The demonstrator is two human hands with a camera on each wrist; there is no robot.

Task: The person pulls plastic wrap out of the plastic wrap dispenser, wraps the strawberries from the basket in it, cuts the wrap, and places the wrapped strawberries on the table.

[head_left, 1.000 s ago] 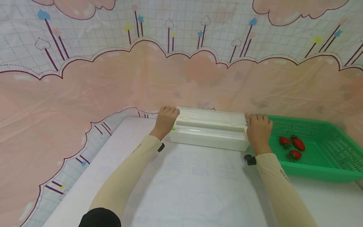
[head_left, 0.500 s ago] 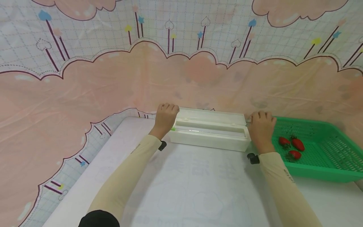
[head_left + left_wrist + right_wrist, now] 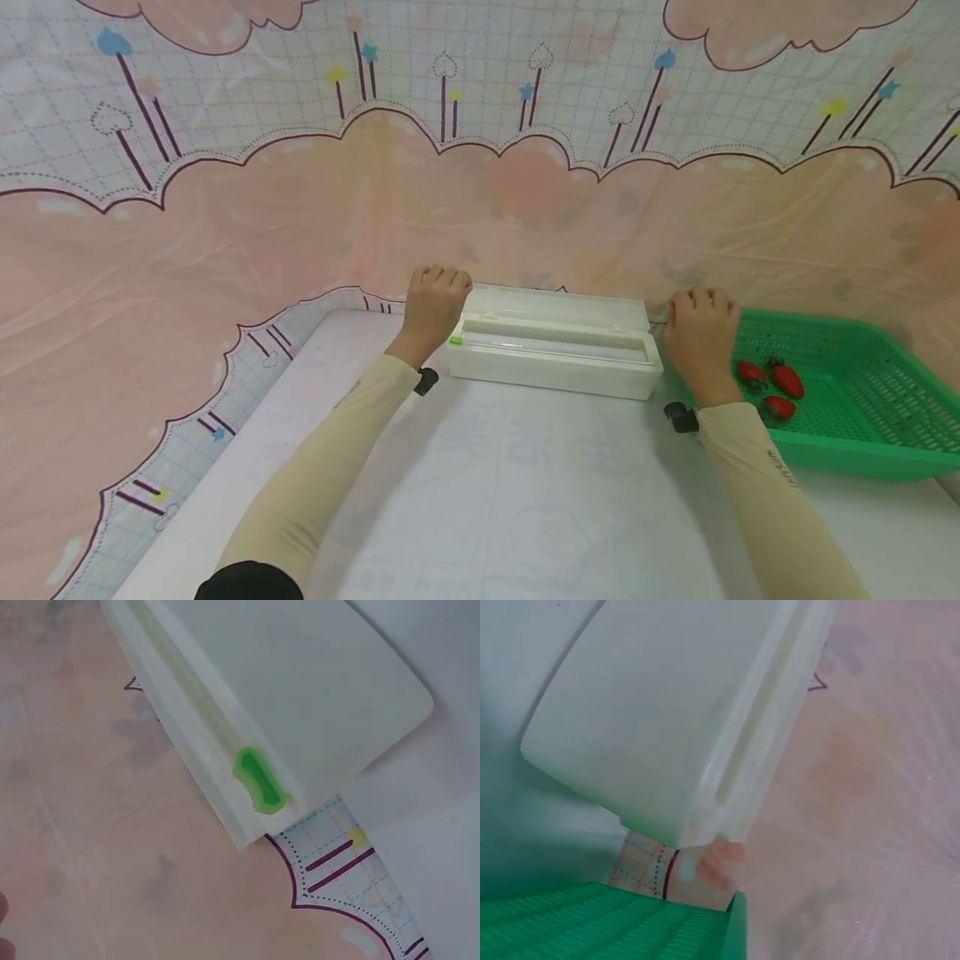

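A long white cling film dispenser (image 3: pixel 555 377) sits at the back of the table, its lid (image 3: pixel 558 304) tipped back. A bright green slide cutter (image 3: pixel 260 781) shows near its left end. My left hand (image 3: pixel 435 307), fingers curled, is just beyond the left end of the lid; its fingertips barely enter the left wrist view. Past the right end, my right hand (image 3: pixel 701 337) is curled too, partly overlapping the green basket. Both hands pinch clear cling film (image 3: pixel 870 900), whose wrinkles glint in the right wrist view; the pinching fingertips are hidden.
The green perforated basket (image 3: pixel 862 463) stands at the right with three strawberries (image 3: pixel 786 380) in it, its left end close to the dispenser. A white tabletop (image 3: pixel 510 500) spreads in front. Behind hangs a patterned peach cloth (image 3: pixel 300 225).
Both hands have risen slightly and moved apart, the left one leftward and the right one rightward over the basket's edge. The dispenser has stayed nearly in place.
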